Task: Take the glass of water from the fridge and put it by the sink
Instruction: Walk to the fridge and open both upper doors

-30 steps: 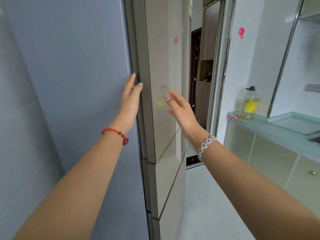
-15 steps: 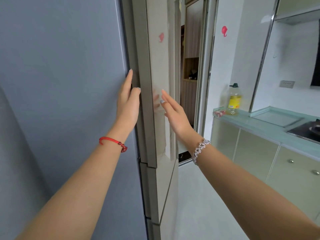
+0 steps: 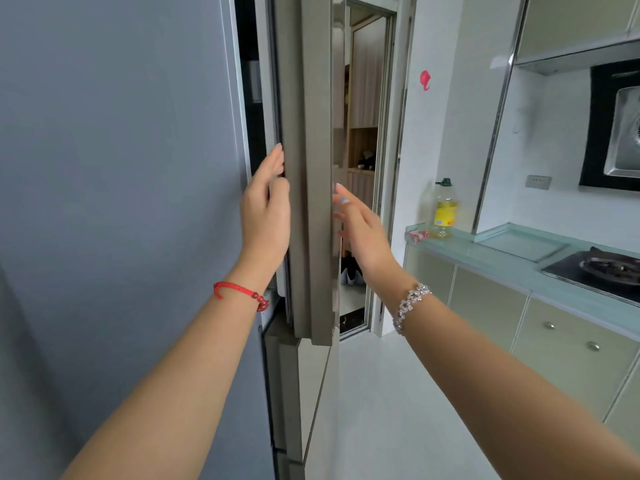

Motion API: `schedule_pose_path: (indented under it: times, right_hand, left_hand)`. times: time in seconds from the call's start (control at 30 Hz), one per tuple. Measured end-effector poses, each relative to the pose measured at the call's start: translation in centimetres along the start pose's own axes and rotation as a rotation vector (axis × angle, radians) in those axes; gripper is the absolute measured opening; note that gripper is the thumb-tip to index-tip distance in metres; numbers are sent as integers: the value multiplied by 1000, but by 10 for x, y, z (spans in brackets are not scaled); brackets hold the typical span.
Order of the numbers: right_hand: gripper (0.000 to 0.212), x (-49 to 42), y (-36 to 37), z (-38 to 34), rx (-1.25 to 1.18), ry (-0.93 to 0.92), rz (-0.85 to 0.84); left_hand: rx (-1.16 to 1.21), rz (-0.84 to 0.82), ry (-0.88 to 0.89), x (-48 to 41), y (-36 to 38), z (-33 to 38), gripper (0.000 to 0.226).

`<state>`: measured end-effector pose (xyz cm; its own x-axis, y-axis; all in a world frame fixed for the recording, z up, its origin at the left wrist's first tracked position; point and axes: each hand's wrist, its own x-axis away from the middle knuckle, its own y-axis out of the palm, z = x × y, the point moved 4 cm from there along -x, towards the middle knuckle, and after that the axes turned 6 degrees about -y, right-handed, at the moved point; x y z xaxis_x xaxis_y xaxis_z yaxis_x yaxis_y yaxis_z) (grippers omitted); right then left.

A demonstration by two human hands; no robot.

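The grey fridge side (image 3: 121,202) fills the left of the view. Its upper beige door (image 3: 308,133) stands slightly ajar, with a dark gap showing at its inner edge. My left hand (image 3: 265,216) has its fingers hooked around the door's edge. To the right of the door, my right hand (image 3: 360,230) is held flat with fingers apart, close to or touching its glossy front. The glass of water is hidden and no sink is in view.
A pale green glass counter (image 3: 502,258) runs along the right wall over cabinets (image 3: 554,341). On it stand an oil bottle (image 3: 446,209) and a hob (image 3: 599,268). A doorway (image 3: 363,168) opens behind the fridge. White floor (image 3: 398,410) lies between fridge and counter.
The fridge's upper door has swung open a little, pulled by my left hand. The view has shifted so more of the counter and the hob show on the right.
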<state>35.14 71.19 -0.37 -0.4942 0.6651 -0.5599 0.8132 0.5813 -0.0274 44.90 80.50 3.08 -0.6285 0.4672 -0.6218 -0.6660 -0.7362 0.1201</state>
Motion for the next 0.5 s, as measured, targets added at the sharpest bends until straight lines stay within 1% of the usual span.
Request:
schedule_pose_path:
  times: [0.17,0.23,0.3,0.33,0.4,0.43,0.5]
  right_hand:
    - [42,1,-33,6,11,16,139]
    - [49,3,-47,5,43,28,208]
    - [52,5,-65,5,66,30,305]
    - [48,6,-76,6,74,30,359]
    - [27,10,-98,6,89,22,452]
    - [21,11,-107,6,99,15,492]
    - [21,14,-123,6,117,-12,535]
  left_hand:
    - [-41,-46,65,7,28,-1,52]
    - [-16,-116,77,10,44,-1,49]
    - [54,-219,62,14,63,-1,48]
    - [84,-273,51,17,73,-1,49]
    - [101,-358,41,23,92,-3,51]
    - [104,-389,42,26,101,-4,51]
    - [124,-416,49,30,119,-4,50]
